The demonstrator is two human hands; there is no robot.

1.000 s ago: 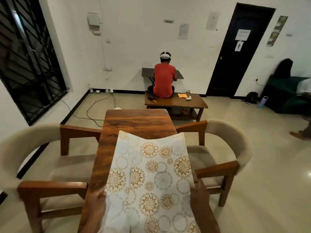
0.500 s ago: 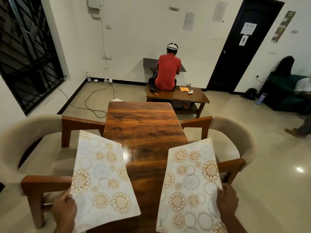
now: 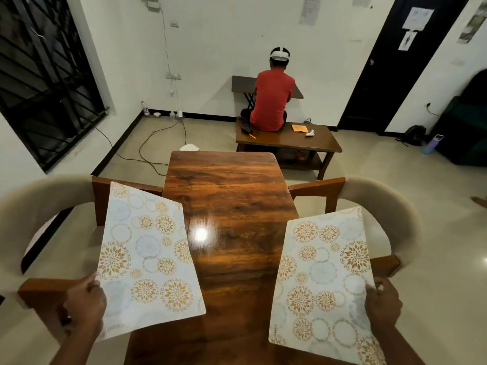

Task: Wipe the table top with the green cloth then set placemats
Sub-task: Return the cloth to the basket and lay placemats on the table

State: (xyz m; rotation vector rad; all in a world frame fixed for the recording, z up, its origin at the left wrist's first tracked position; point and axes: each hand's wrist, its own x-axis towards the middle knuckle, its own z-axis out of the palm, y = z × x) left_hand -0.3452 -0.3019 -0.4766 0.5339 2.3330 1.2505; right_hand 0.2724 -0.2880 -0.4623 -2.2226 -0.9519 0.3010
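Observation:
Two white placemats with gold and blue flower circles are held up above the dark wooden table [image 3: 232, 196]. My left hand [image 3: 84, 305] grips the near corner of the left placemat [image 3: 147, 256], which hangs over the table's left edge and the left chair. My right hand [image 3: 383, 304] grips the near right edge of the right placemat [image 3: 322, 280], which overlaps the table's right edge. The bare, glossy table top shows between the two mats. No green cloth is in view.
Two beige armchairs with wooden arms flank the table, one on the left [image 3: 34, 206] and one on the right [image 3: 382, 204]. Beyond, a person in a red shirt [image 3: 272, 101] sits on a low wooden bench table [image 3: 290, 140]. Cables [image 3: 147, 151] lie on the floor.
One second ago both hands held the placemats together over the table's middle. They have since been pulled apart, one to the left and one to the right, and the view has tilted down.

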